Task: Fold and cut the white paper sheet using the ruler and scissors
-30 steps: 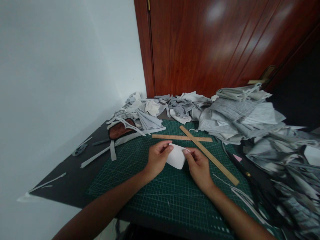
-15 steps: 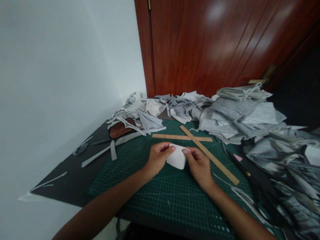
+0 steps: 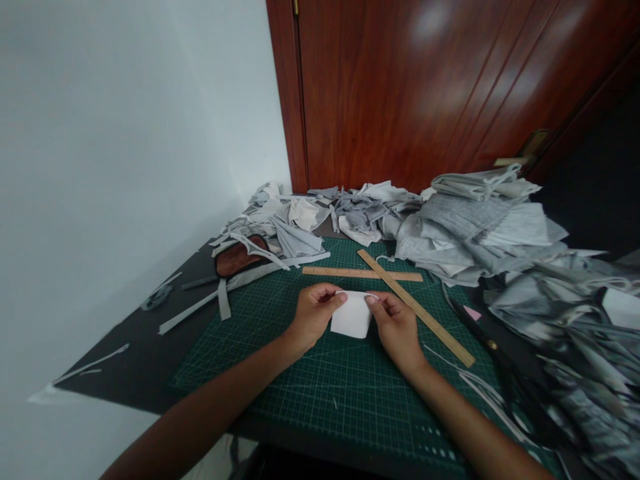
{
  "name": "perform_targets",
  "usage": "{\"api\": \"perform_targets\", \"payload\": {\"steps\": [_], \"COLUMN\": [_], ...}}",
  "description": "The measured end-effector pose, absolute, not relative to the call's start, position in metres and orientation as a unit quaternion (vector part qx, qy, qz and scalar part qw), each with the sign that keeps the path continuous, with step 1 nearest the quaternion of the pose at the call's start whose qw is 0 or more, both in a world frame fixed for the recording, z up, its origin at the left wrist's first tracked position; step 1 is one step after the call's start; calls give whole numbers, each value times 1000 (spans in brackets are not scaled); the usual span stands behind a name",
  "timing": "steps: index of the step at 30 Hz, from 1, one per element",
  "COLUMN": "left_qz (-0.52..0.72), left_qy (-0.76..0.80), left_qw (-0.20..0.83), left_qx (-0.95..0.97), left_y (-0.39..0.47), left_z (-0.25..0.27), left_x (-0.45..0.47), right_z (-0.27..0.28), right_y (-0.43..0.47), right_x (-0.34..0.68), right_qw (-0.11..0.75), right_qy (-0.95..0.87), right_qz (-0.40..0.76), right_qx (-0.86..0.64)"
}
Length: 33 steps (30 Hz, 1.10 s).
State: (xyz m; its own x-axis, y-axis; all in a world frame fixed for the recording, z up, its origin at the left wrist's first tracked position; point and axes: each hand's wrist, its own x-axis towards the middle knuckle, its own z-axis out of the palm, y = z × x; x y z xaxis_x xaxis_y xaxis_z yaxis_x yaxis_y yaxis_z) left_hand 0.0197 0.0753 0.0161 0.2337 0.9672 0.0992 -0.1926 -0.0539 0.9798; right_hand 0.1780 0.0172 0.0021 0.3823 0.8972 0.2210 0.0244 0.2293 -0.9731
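A small, pale piece of fabric [image 3: 351, 317], roughly square, hangs between my two hands above the green cutting mat [image 3: 310, 393]. My left hand [image 3: 317, 313] pinches its upper left corner, thumb in front and fingers behind. At the upper right corner, my right hand [image 3: 397, 327] pinches it the same way. The top edge is drawn fairly straight between the thumbs, and the lower edge hangs free. Behind the hands, two wooden rulers [image 3: 425, 317] lie crossed on the mat.
Large black scissors [image 3: 500, 353] lie at the right, near a pink chalk-like triangle [image 3: 472, 313]. Heaped grey fabric [image 3: 475, 227] fills the right and back. Fabric scraps [image 3: 300, 233] and a brown, dark-edged pad [image 3: 240, 258] lie at the left. A white wall and wooden door [image 3: 375, 87] stand behind.
The fabric has turned to face me more squarely, and its top edge is straighter between my hands. Both hands keep their pinch. The whole view has shifted slightly.
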Motion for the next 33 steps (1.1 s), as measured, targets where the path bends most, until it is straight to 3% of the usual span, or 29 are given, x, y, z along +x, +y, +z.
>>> {"api": "perform_targets", "payload": {"steps": [10,17,23,29,33], "left_qz": [500,506,513,485,482], "left_qy": [382,377,380,395,395], "left_qw": [581,521,521,562,594], "left_qx": [516,575,566,542,509], "left_y": [75,72,71,70,71], "left_z": [19,20,19,19,19], "left_x": [20,20,20,20,20], "right_z": [6,1,5,0,1], "right_y": [18,19,12,6,5], "right_x": [177,177,166,167,180], "right_qw": [652,652,614,613,546], "right_qy": [-387,-399,-382,-473,-575], "right_qz": [424,386,476,391,300], "right_qx": [-494,-516,-499,-497,-530]}}
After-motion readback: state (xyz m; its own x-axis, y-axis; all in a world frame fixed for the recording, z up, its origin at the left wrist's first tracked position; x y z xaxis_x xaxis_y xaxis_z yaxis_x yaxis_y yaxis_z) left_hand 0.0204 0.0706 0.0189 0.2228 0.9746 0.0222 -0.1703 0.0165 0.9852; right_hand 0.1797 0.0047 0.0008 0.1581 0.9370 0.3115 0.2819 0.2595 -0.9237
